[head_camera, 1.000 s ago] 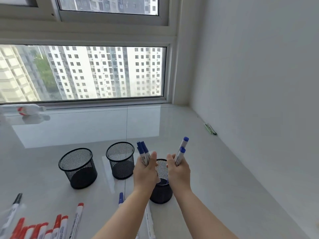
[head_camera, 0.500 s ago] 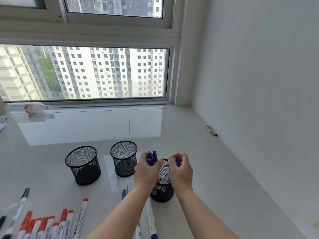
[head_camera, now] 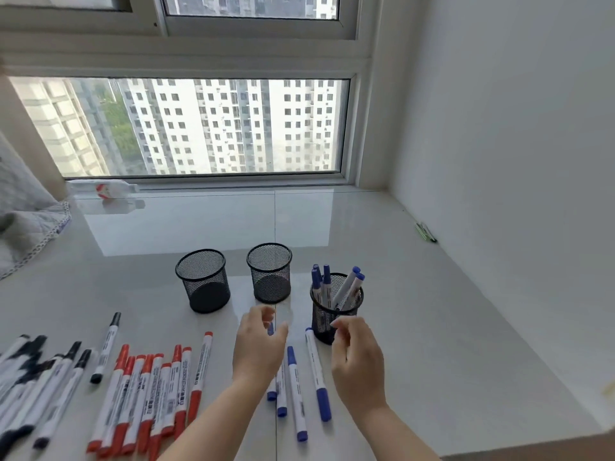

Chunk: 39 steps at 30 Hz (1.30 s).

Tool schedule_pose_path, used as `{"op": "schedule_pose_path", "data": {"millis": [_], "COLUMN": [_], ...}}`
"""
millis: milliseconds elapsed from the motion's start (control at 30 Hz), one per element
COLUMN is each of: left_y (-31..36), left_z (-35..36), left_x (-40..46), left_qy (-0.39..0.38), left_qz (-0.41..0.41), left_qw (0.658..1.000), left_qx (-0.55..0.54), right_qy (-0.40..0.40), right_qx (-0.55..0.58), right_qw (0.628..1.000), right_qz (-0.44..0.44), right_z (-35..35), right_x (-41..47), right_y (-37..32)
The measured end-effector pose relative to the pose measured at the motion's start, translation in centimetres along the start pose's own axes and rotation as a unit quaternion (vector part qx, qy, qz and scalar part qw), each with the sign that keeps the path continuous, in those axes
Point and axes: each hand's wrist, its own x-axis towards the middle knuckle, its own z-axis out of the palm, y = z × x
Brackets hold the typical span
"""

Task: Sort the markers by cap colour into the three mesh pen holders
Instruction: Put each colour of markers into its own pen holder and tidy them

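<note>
Both my grips are released and hold nothing: left hand and right hand hover over the loose blue markers on the floor, just before the right holder holding blue ones. Next I judge: gather these.

3 black mesh holders in a row on the bench: left holder & middle holder hold nothing, right holder has blue-cap markers standing in it. Left hand & right hand hover w/ loose fingers, holding nothing, over the blue markers lying flat. Red markers and black markers lie further left.
</note>
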Motion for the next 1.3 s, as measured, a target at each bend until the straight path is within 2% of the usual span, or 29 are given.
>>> {"op": "schedule_pose_path", "data": {"millis": [100,200,367,467,600,700,800,900,967,1033,1133,1200,1300], "left_y": [-2.1,-3.0,-3.8,-3.9,-3.7,-3.6,-3.3,-3.1,-2.9,-2.4,-1.2,0.0,1.6], "left_z": [0.5,0.9,0.2,-0.6,-0.8,-0.9,-1.5,-2.3,-2.5,-2.6,-2.2,-1.9,-1.3], "left_x": [-1.1,-2.0,-2.2,-1.9,-2.1,-2.1,-1.9,-1.6,-1.3,-0.9,-0.2,0.3,0.8], "left_qy": [-0.042,-0.041,-0.050,-0.070,-0.093,-0.094,-0.094,-0.077,-0.071,-0.072,-0.078,-0.075,-0.049], "left_qz": [-0.031,-0.045,-0.033,-0.040,-0.012,-0.018,-0.032,-0.030,-0.031,-0.036,-0.038,-0.037,-0.038], "left_qw": [0.988,0.981,0.973,0.968,0.946,0.944,0.956,0.969,0.979,0.986,0.992,0.995,0.998], "left_qx": [0.142,0.187,0.225,0.238,0.309,0.316,0.276,0.233,0.187,0.145,0.095,0.062,-0.021], "right_qy": [-0.116,-0.204,-0.249,-0.265,-0.343,-0.351,-0.332,-0.232,-0.155,-0.084,0.020,0.079,0.092], "right_qx": [-0.047,-0.120,-0.221,-0.210,-0.257,-0.238,-0.197,-0.077,0.027,0.109,0.221,0.247,0.237], "right_qw": [0.992,0.971,0.941,0.938,0.899,0.899,0.911,0.952,0.964,0.966,0.948,0.938,0.940], "right_qz": [0.031,0.046,0.057,0.078,0.084,0.109,0.149,0.183,0.213,0.220,0.230,0.232,0.225], "right_z": [1.2,2.5,3.6,4.2,5.0,4.6,3.2,1.1,-0.2,-1.2,-1.6,-1.2,0.0], "right_x": [-1.7,-2.7,-3.6,-3.2,-2.5,-2.4,-1.8,0.3,3.0,6.1,9.8,11.2,11.6], "right_y": [0.2,0.6,0.6,0.3,-0.5,-0.8,-1.1,-2.1,-2.9,-3.7,-4.2,-3.6,-2.1]}}
